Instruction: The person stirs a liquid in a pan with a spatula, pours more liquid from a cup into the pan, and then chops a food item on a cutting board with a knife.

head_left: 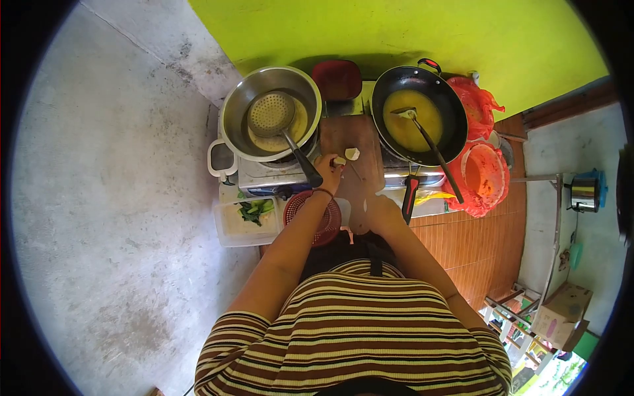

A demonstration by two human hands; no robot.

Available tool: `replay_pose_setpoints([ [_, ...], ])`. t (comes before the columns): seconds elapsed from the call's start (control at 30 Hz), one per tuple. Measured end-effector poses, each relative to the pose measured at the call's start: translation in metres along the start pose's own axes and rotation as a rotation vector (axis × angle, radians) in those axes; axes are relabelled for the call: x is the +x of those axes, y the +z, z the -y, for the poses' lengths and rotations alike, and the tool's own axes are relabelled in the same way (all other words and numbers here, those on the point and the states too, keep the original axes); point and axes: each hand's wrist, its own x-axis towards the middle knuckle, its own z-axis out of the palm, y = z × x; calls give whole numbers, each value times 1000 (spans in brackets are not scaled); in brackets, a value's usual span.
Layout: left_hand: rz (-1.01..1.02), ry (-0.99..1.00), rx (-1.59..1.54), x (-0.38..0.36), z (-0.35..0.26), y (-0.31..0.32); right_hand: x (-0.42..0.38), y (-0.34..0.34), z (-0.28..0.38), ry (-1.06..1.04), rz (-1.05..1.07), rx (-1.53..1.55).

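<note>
My left hand (328,169) is closed around a small pale piece of food (339,160) over a wooden cutting board (366,142). A second pale chunk (352,154) rests on the board just to the right of these fingers. My right hand (384,214) is closed at the board's lower right side. A thin blade, apparently of a knife (357,173), points from it toward the pale pieces; its handle is hidden in the fist. Below my left wrist is a red perforated basket (328,228), partly covered by my forearm.
A steel pot (232,125) with a skimmer (271,113) stands left on the stove. On the right, a black wok (456,125) holds yellow liquid and a spatula (429,142). Leafy greens (253,210) lie in a plastic container (228,231). Red plastic bags (485,178) sit far right.
</note>
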Motion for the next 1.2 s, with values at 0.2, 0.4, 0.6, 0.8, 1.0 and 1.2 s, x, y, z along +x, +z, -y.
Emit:
replay_pose_setpoints([
  [0.2, -23, -54, -169, 23, -1, 23, 25, 0, -11, -15, -132, 6],
  [0.4, 42, -90, -414, 39, -16, 33, 48, 14, -22, -39, -215, 80],
  [0.6, 90, -170, -600, 33, -21, 16, 29, 3, -12, -12, -171, 116],
  [0.8, 180, -235, -832, -31, 5, -43, -24, -43, 13, -91, 66, 72],
  [1.0, 62, -318, -399, -91, 37, -68, -17, -16, 23, -164, 217, 14],
  [1.2, 260, -206, 71, -107, 79, -44, -15, 31, 24, -194, 221, 11],
])
